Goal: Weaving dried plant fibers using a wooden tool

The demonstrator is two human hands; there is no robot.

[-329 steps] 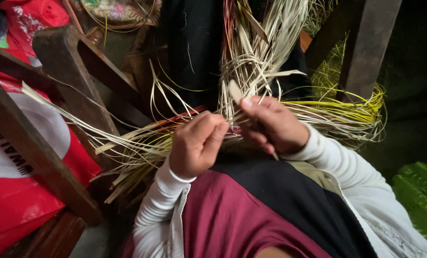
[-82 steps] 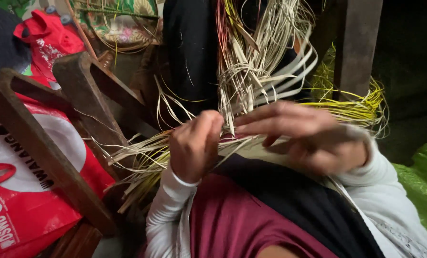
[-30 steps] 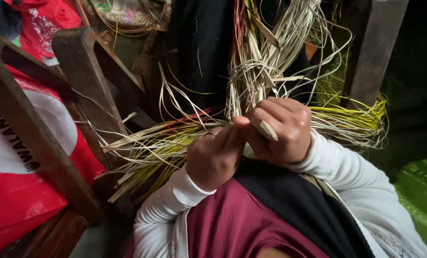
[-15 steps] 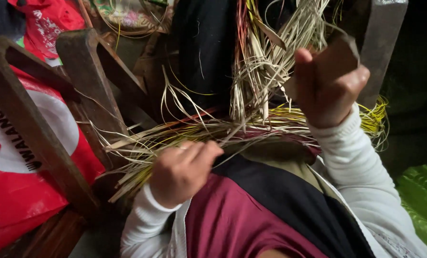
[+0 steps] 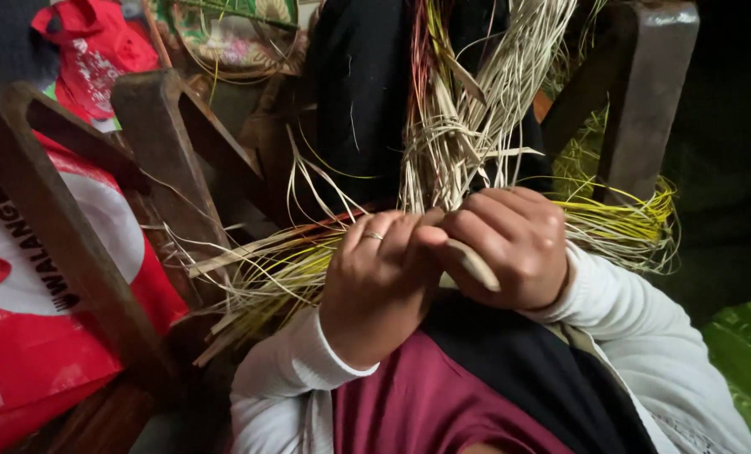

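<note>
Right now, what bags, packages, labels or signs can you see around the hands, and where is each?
Red plastic bag: far left, behind the dark wooden frame; red with a white round panel and dark print.
Red printed cloth or bag: top left, crumpled, red with white markings; which it is cannot be told.
No signs or screens.

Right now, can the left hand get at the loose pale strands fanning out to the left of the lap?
Probably yes. The left hand is pinching strips against the right hand, and the loose pale strands lie just beside it with nothing between. The wooden chair frame stands farther left, clear of the path.
</note>
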